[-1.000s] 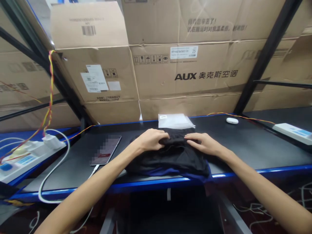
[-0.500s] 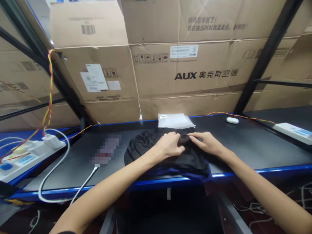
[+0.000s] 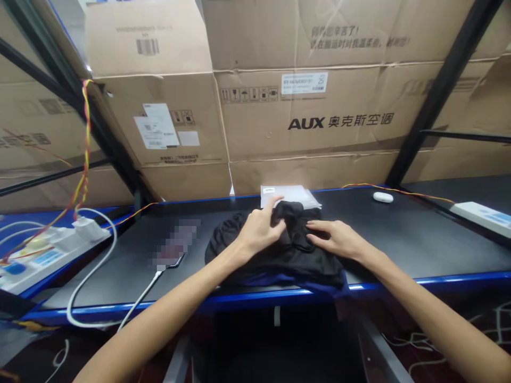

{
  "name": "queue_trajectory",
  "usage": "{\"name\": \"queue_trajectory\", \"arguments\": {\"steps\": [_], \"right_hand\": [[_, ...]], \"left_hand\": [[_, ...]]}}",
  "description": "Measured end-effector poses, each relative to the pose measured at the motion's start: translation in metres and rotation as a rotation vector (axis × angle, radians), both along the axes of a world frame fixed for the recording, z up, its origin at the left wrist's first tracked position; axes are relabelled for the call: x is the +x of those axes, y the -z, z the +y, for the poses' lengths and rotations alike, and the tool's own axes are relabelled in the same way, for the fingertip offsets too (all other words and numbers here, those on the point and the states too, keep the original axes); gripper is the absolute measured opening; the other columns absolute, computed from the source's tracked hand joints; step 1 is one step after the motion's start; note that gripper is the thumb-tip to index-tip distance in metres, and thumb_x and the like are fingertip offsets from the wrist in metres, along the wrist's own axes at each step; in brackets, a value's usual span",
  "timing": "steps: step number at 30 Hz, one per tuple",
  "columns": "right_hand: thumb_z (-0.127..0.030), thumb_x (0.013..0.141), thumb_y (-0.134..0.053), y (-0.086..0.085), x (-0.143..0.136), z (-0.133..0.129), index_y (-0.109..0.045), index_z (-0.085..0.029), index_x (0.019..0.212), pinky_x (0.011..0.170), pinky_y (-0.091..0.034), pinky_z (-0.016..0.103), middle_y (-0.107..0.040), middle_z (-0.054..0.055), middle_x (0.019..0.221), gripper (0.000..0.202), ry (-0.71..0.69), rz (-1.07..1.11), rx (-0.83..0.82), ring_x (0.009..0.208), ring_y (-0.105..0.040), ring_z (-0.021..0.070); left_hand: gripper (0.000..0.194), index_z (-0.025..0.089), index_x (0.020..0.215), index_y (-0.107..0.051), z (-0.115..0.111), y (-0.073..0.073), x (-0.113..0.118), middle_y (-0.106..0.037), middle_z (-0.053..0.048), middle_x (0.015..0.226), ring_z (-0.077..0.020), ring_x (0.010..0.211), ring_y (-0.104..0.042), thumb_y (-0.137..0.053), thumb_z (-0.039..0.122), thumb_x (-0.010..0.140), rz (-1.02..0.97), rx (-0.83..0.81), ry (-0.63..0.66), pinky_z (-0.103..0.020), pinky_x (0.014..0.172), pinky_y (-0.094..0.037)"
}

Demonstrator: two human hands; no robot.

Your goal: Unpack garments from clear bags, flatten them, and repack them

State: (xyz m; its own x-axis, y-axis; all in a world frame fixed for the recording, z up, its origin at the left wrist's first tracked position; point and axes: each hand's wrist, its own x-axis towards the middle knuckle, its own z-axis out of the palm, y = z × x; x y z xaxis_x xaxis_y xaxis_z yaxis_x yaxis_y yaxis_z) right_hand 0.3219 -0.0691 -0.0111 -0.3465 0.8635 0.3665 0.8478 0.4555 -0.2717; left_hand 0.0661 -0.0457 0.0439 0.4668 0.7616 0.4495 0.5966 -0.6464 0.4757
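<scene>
Black crumpled cloth (image 3: 239,242), perhaps a garment, lies in a heap at the table's front edge, with a dark blue part (image 3: 275,279) showing below. My left hand (image 3: 261,229) grips a raised fold of it between thumb and fingers, its index finger pointing up and away. Over on the right side of the heap, my right hand (image 3: 333,238) rests with fingers stretched out and slightly apart, fingertips touching the cloth. Just behind the heap lies a stack of clear plastic bags (image 3: 295,194), partly covered by the lifted fold.
A phone-like device, blurred out (image 3: 175,247), lies left with a white cable (image 3: 139,298) plugged in. Power strips (image 3: 51,255) stand at far left and right (image 3: 483,215). A small white case (image 3: 382,197) sits at the back right. Cardboard (image 3: 259,127) walls the rear.
My left hand has moved left, and a fold of the black cloth now stands raised by it. My right hand has stayed almost in place, its fingers now lower on the cloth.
</scene>
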Motion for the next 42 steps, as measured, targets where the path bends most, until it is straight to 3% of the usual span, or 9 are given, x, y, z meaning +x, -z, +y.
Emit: {"name": "queue_trajectory", "arguments": {"steps": [4,10,15,19,26,29,33,35,42], "right_hand": [[-0.043,0.090,-0.059,0.002,0.003,0.003,-0.072,-0.024,0.116,0.101,-0.052,0.046,-0.071,0.007,0.124,0.035,-0.026,0.024,0.006,0.119,-0.064,0.0294],[-0.045,0.089,-0.059,0.002,0.006,0.005,-0.073,-0.023,0.115,0.101,-0.052,0.047,-0.070,0.008,0.124,0.037,-0.044,0.047,-0.026,0.118,-0.064,0.0304],[-0.045,0.089,-0.059,0.002,0.007,0.006,-0.073,-0.024,0.114,0.102,-0.051,0.046,-0.070,0.008,0.124,0.036,-0.068,0.069,-0.030,0.118,-0.064,0.0299],[-0.045,0.088,-0.060,0.002,0.007,0.006,-0.073,-0.025,0.113,0.101,-0.052,0.047,-0.071,0.007,0.122,0.035,-0.073,0.087,-0.021,0.117,-0.064,0.0311],[-0.044,0.088,-0.061,0.002,0.007,0.006,-0.074,-0.025,0.113,0.100,-0.053,0.048,-0.071,0.008,0.122,0.033,-0.085,0.100,-0.006,0.116,-0.065,0.0310],[-0.044,0.088,-0.061,0.003,0.007,0.007,-0.074,-0.025,0.112,0.100,-0.053,0.048,-0.071,0.008,0.122,0.033,-0.092,0.109,-0.002,0.116,-0.065,0.0308],[-0.044,0.088,-0.061,0.003,0.008,0.007,-0.074,-0.025,0.111,0.100,-0.053,0.048,-0.072,0.008,0.121,0.033,-0.104,0.120,-0.003,0.115,-0.065,0.0310],[-0.044,0.088,-0.061,0.003,0.008,0.008,-0.074,-0.025,0.110,0.100,-0.053,0.048,-0.072,0.008,0.120,0.032,-0.105,0.122,-0.003,0.115,-0.066,0.0312],[-0.044,0.088,-0.060,0.004,0.009,0.009,-0.074,-0.025,0.111,0.099,-0.054,0.047,-0.072,0.008,0.120,0.033,-0.122,0.109,0.011,0.113,-0.066,0.0305]], "left_hand": [[0.036,0.029,0.122,-0.060,0.004,-0.002,-0.025,-0.068,0.000,0.073,-0.0194,0.063,-0.065,-0.055,0.032,0.087,0.213,0.055,-0.156,-0.027,0.065,-0.047],[0.026,0.024,0.099,-0.071,0.008,0.004,-0.048,-0.066,-0.009,0.105,-0.0275,0.097,-0.062,-0.055,0.041,0.088,0.610,0.063,-0.283,-0.033,0.072,-0.052],[0.025,0.022,0.106,-0.070,0.001,-0.002,-0.043,-0.060,-0.008,0.114,-0.0240,0.102,-0.057,-0.056,0.034,0.089,0.405,0.192,-0.126,-0.033,0.084,-0.051],[0.033,0.024,0.103,-0.071,-0.003,0.000,-0.035,-0.062,-0.005,0.104,-0.0220,0.092,-0.060,-0.063,0.052,0.086,0.337,0.097,0.051,-0.034,0.085,-0.049],[0.020,0.022,0.081,-0.074,0.003,0.002,-0.040,-0.069,-0.002,0.086,-0.0163,0.076,-0.064,-0.063,0.037,0.087,0.233,-0.025,0.054,-0.026,0.070,-0.046],[0.020,0.020,0.079,-0.072,0.005,-0.007,-0.053,-0.070,-0.001,0.078,-0.0150,0.071,-0.065,-0.060,0.035,0.087,0.052,-0.025,-0.031,-0.024,0.069,-0.047],[0.011,0.020,0.082,-0.067,0.016,-0.015,-0.082,-0.069,0.001,0.072,-0.0148,0.066,-0.064,-0.060,0.029,0.081,-0.025,0.068,-0.313,-0.024,0.065,-0.045],[0.012,0.022,0.087,-0.064,0.024,-0.013,-0.097,-0.067,0.003,0.068,-0.0151,0.064,-0.063,-0.059,0.023,0.076,0.043,0.069,-0.403,-0.024,0.063,-0.043],[0.014,0.025,0.077,-0.065,0.040,0.010,-0.126,-0.069,-0.002,0.076,-0.0207,0.065,-0.061,-0.052,0.021,0.073,0.501,-0.185,-0.430,-0.027,0.058,-0.037]]}}
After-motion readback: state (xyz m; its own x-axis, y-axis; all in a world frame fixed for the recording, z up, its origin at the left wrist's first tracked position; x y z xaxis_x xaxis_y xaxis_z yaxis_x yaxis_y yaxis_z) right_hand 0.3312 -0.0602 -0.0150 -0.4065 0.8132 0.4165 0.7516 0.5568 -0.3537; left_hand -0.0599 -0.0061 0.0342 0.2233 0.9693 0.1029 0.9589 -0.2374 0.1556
